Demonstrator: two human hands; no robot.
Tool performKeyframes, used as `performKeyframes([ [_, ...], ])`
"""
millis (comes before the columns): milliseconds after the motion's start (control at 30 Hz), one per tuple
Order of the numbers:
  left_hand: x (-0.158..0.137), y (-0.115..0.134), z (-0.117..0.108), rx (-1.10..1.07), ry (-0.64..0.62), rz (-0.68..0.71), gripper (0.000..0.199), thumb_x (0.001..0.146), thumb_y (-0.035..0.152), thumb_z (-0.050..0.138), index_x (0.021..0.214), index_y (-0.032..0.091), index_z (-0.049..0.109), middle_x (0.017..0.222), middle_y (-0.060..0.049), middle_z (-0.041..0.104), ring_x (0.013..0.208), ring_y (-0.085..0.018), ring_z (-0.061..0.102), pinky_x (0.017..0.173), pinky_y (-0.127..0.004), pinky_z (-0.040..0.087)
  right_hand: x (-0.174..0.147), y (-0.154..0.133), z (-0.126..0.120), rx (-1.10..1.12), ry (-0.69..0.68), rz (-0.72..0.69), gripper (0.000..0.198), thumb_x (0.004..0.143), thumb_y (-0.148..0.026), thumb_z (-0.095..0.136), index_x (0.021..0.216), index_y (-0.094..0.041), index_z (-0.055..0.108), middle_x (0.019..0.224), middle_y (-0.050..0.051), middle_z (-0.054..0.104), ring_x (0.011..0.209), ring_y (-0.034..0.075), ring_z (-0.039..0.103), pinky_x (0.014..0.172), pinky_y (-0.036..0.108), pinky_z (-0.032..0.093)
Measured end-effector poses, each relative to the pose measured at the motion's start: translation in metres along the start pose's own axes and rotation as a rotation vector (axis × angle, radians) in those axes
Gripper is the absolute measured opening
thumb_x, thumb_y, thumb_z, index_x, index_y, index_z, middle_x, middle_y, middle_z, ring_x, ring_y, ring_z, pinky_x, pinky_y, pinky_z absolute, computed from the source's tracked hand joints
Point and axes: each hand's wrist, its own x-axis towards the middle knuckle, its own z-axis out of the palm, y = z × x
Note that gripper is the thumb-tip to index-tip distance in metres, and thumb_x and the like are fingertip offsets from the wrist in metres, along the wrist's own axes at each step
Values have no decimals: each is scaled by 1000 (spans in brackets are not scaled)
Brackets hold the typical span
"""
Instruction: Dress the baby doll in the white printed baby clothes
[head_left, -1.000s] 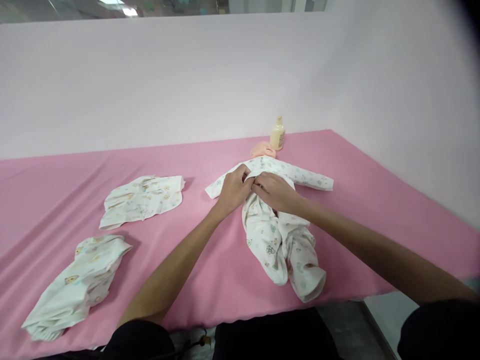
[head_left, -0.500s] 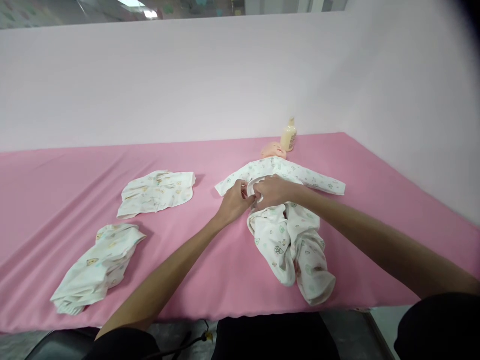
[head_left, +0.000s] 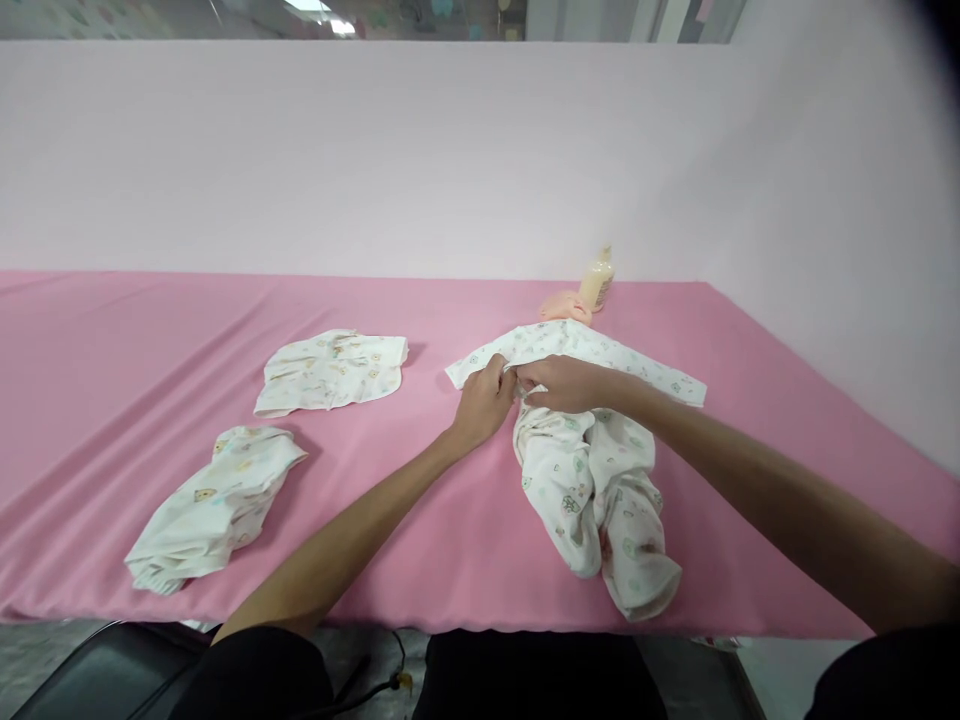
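Observation:
A baby doll lies on its back on the pink-covered table, its head (head_left: 564,306) toward the wall. It wears a white printed baby shirt (head_left: 570,338) with the sleeves spread out, and matching printed baby pants (head_left: 574,480) on its legs. At the doll's waist, my left hand (head_left: 486,397) is closed with its fingers pinching the shirt's lower edge. Beside it, nearly touching, my right hand (head_left: 559,384) is closed on the same edge with bent fingers. The fingertips of both hands are partly hidden in the cloth.
Two folded printed baby garments lie to the left: a farther one (head_left: 334,372) and a nearer one (head_left: 217,510). Behind the doll's head stands a pale yellow pump bottle (head_left: 598,280). White walls rise behind and on the right. A dark chair (head_left: 127,670) is at lower left.
My hands have come closer together at the doll's waist. The shirt edge, earlier curved open between them, is now gathered in my fingers. The whole view has shifted slightly.

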Motion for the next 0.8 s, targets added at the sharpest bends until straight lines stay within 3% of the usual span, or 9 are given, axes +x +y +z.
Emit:
performKeyframes([
  [200, -2, 2, 4, -2, 95, 52, 24, 100, 28, 36, 77, 21, 37, 66, 3, 52, 60, -12, 48, 59, -26, 31, 4, 5, 18, -360, 239, 82, 15, 95, -18, 49, 105, -16, 61, 98, 10, 71, 84, 23, 65, 59, 29, 32],
  [400, -6, -7, 2, 197, 95, 136, 23, 97, 21, 37, 75, 22, 27, 60, 4, 39, 54, -11, 32, 56, -28, 22, 1, 3, 26, -451, 304, 327, 26, 90, -5, 44, 100, -14, 66, 98, 14, 72, 83, 26, 68, 61, 30, 40],
  [533, -11, -10, 0, 296, 61, 158, 21, 94, 18, 39, 77, 22, 27, 61, 3, 39, 55, -12, 32, 57, -29, 21, -2, 0, 30, -466, 351, 457, 29, 88, -4, 43, 104, -11, 67, 101, 18, 70, 88, 29, 68, 66, 32, 44],
  [700, -13, -9, 8, 302, 40, 86, 23, 92, 25, 48, 77, 22, 32, 68, 2, 48, 61, -14, 40, 59, -28, 25, 3, 3, 31, -450, 317, 362, 34, 92, -9, 39, 109, -8, 68, 113, 22, 67, 102, 32, 64, 78, 36, 45],
  [800, -8, -14, 15, 238, -24, -6, 15, 90, 29, 52, 88, 22, 39, 77, 1, 57, 67, -16, 50, 59, -27, 28, 8, 4, 27, -351, 321, 314, 34, 95, -19, 40, 113, -10, 68, 117, 21, 68, 109, 32, 62, 87, 37, 44],
])
